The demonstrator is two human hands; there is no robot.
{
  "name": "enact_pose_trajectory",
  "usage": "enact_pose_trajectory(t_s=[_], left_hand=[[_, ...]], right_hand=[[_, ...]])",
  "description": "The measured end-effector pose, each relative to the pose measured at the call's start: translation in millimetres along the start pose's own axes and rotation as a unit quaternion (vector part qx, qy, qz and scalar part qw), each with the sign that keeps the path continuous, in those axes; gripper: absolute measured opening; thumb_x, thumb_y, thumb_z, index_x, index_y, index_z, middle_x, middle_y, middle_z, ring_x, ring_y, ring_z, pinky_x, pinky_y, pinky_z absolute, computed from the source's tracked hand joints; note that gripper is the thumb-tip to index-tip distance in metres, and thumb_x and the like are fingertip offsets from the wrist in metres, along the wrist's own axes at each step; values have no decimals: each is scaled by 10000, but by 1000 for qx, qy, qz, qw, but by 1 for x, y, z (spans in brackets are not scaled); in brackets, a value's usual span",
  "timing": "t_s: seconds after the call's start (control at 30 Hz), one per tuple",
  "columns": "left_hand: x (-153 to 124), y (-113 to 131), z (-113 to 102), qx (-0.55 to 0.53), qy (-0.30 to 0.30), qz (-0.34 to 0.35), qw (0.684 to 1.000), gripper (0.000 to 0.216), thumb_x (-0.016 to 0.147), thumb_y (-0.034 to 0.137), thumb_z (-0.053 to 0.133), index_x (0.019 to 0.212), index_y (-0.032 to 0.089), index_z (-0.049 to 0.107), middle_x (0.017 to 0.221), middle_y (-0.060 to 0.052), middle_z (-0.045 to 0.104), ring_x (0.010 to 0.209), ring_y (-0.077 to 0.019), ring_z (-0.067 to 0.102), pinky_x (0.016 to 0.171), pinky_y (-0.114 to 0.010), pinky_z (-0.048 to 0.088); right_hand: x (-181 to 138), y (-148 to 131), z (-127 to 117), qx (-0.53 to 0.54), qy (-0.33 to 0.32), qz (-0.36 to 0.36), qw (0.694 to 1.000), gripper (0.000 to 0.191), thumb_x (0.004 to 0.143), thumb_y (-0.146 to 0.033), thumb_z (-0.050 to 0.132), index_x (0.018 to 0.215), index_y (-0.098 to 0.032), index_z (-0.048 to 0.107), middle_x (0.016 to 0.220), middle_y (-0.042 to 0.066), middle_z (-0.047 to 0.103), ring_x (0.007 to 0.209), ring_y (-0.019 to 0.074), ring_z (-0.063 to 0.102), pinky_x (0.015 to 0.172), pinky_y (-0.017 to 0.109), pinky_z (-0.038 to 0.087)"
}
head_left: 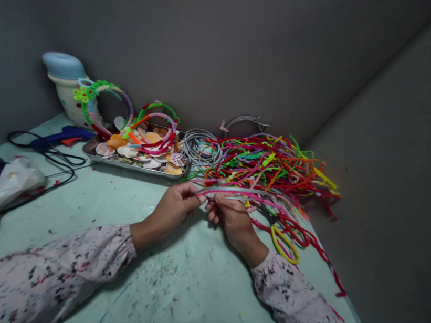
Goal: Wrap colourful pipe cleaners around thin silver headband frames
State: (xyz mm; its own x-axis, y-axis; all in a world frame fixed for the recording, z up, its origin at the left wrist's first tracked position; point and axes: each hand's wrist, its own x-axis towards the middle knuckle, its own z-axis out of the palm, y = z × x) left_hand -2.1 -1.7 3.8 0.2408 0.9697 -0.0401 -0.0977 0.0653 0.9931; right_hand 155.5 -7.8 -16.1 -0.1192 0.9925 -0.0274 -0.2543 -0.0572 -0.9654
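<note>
My left hand (180, 203) and my right hand (230, 216) are close together over the middle of the table. Both are closed, pinching a pink pipe cleaner (219, 190) that lies along a grey wire (253, 192). The pair runs between my fingertips and out past my right hand in a shallow curve. Just behind my hands spreads a large tangled pile of coloured pipe cleaners (267, 160). Scissors with yellow handles (286, 245) rest to the right of my right hand, their blades partly hidden.
A metal tray (139, 167) holds seashells (127, 151) and wrapped rings (163, 138). Beside it lies coiled grey wire (201, 146). On the left are a blue glue gun (57, 138), its black cord (66, 176), a plastic bag (18, 178) and a blue-lidded container (64, 86). Walls border the table (182, 295).
</note>
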Motion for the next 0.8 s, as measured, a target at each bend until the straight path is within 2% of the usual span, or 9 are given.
enact_pose_trajectory(t_s=[0.23, 0.43, 0.63, 0.8], left_hand=[[-1, 1, 1, -15, -4, -21, 1000, 162, 727, 254, 667, 688, 156, 544, 555, 31, 492, 463, -61, 383, 446, -225, 244], [0, -1, 1, -28, -1, -40, 999, 160, 725, 249, 664, 674, 155, 545, 509, 39, 454, 445, -58, 370, 435, -215, 229], [1, -7, -1, -48, 0, -59, 997, 165, 724, 258, 664, 674, 162, 539, 507, 36, 459, 426, -57, 356, 420, -220, 207], [-1, -2, 1, -49, -5, -67, 997, 165, 712, 263, 673, 676, 156, 553, 503, 31, 461, 427, -59, 356, 419, -222, 200]], right_hand=[[-1, 1, 0, -33, -4, -21, 999, 337, 772, -478, 650, 673, -156, 667, 613, 4, 636, 453, 61, 520, 417, 181, 384], [-3, -2, 0, -107, 3, -18, 994, 405, 812, -511, 581, 654, -151, 681, 510, 9, 598, 456, 83, 499, 452, 205, 397], [-2, 0, -1, -108, -4, -10, 994, 451, 788, -569, 576, 660, -149, 678, 507, 5, 599, 444, 80, 491, 443, 201, 385], [-2, 0, -1, -108, 7, -19, 994, 405, 793, -521, 586, 651, -151, 669, 507, 5, 599, 442, 81, 494, 438, 200, 387]])
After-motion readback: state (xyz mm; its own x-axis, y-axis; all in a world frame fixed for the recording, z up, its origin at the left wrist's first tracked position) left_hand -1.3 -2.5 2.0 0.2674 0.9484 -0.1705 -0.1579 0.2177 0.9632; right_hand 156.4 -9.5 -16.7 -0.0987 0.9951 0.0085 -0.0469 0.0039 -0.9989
